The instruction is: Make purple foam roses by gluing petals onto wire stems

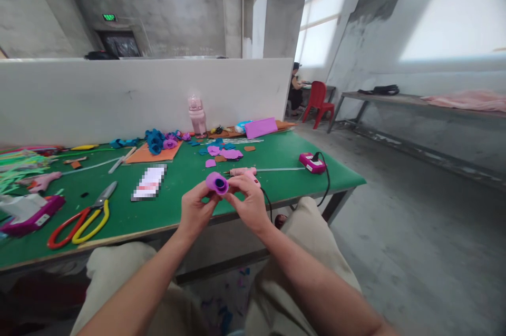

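Both my hands hold a small purple foam flower [215, 180] with a dark blue centre, just above the table's front edge. My left hand [200, 204] pinches it from the left side. On the right, the fingers of my right hand [248, 200] press on its petals. Behind my right hand lies a pink glue gun [244, 171] with a clear glue stick in its back. Loose purple petals [231, 154] and blue pieces are scattered beyond it. Finished-looking blue flowers [155, 141] and a purple flower [171, 143] rest on an orange sheet [152, 154].
Red-and-yellow-handled scissors [85, 217] lie on the green table [166, 214] at left. Another glue gun [43, 182] and a magenta box [33, 214] are further left. A magenta box [313, 163] with a cord sits right. A pink bottle [196, 116] stands behind. A person [295, 90] sits far off.
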Demonstrator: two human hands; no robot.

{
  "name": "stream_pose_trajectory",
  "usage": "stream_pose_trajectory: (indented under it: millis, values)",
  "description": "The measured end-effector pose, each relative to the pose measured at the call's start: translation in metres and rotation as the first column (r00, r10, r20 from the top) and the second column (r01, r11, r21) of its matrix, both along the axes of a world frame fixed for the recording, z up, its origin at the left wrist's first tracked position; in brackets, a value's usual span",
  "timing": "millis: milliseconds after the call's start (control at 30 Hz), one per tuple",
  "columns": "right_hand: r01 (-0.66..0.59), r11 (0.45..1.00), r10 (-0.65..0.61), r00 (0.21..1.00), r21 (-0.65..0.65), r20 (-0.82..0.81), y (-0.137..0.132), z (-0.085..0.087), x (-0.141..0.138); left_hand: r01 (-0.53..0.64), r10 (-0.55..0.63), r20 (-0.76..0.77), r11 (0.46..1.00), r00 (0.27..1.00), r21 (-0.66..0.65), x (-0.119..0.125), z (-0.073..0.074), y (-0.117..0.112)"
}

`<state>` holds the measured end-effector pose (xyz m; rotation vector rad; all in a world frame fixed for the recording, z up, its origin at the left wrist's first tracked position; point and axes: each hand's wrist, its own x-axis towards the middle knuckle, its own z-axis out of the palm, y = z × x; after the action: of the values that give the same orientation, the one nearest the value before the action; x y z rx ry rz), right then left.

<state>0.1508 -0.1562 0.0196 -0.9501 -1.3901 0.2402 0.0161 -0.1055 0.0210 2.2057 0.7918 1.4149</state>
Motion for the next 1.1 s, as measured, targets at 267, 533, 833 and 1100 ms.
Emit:
stream_pose_trajectory:
  millis: [267, 533, 833, 1100]
  values:
    - [0.090, 0.994, -0.098, 0.985, 0.063, 0.139, -0.002, -0.003, 0.001, 0.066, -0.067, -0.005, 0.993, 0.998, -0.101, 0.000, 0.005, -0.002]
    - [0.054, 0.992, -0.107, 0.827, 0.111, 0.551, -0.006, -0.003, 0.023, 0.447, -0.244, 0.383, 0.615, 0.891, -0.650, -0.012, 0.020, 0.016]
    - [0.067, 0.993, -0.120, 0.670, 0.101, 0.732, -0.004, -0.014, 0.028, 0.329, -0.312, 0.146, 0.685, 0.939, -0.650, -0.013, 0.020, 0.010]
    - [0.049, 0.996, -0.092, 0.668, 0.080, 0.739, -0.003, -0.017, 0.029, 0.341, -0.352, 0.118, 0.683, 0.928, -0.646, -0.012, 0.022, 0.009]
